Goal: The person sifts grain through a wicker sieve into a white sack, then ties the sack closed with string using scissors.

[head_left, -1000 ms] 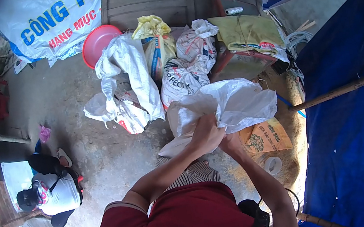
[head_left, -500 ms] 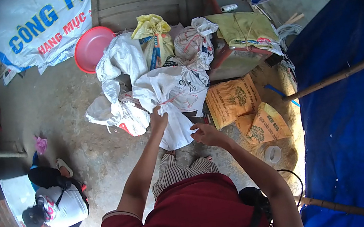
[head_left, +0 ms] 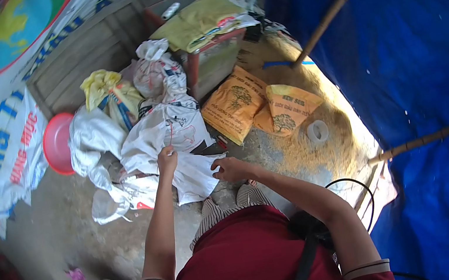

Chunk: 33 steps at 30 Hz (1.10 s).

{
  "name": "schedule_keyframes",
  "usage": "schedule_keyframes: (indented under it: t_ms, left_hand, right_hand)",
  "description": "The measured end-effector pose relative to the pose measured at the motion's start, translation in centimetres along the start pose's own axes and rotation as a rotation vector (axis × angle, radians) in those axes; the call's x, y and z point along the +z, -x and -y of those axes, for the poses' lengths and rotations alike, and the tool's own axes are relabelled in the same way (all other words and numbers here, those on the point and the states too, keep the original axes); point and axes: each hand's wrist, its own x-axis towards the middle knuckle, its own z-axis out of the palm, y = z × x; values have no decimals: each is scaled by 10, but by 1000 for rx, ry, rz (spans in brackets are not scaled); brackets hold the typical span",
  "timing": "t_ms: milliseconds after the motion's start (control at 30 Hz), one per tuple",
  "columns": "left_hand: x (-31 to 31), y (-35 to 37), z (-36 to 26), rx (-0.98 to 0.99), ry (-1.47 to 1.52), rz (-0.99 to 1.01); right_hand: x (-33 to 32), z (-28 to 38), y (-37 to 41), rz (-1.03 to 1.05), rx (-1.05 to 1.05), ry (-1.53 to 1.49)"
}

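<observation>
A white woven sack (head_left: 194,176) lies in front of me, its loose end spread toward my feet. My left hand (head_left: 167,161) is closed in a pinch on a thin red string (head_left: 170,132) at the gathered part of this sack. To the right, my right hand (head_left: 232,169) has its fingers loosely bent and apart, fingertips right at the edge of the sack's loose end. Just beyond lies the sack's printed white body (head_left: 184,129). Another white sack (head_left: 141,190) rests to the left of my left hand.
Behind stand more filled sacks, one yellow (head_left: 110,94), beside a red basin (head_left: 61,145). Orange printed bags (head_left: 239,102) lie to the right near a white tape-like ring (head_left: 317,131). A chest (head_left: 218,64) carries folded sacks. Bamboo poles and a blue tarp (head_left: 404,80) border the right.
My view has swung to the right, and the person at the left is now mostly out of sight. My left hand stays at the gathered sack; my right hand's fingers have curled in at its edge.
</observation>
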Motion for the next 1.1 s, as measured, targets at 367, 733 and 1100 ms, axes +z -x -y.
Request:
schedule_keyframes:
  t_ms: [367, 733, 1100]
  left_hand:
    - [92, 57, -67, 63, 102, 693]
    - [158, 73, -108, -16, 20, 744]
    - [294, 118, -213, 292, -19, 872]
  right_hand:
    - [0, -28, 45, -217, 49, -49]
    - [-39, -103, 106, -345, 171, -133]
    - [-100, -192, 195, -379, 194, -175]
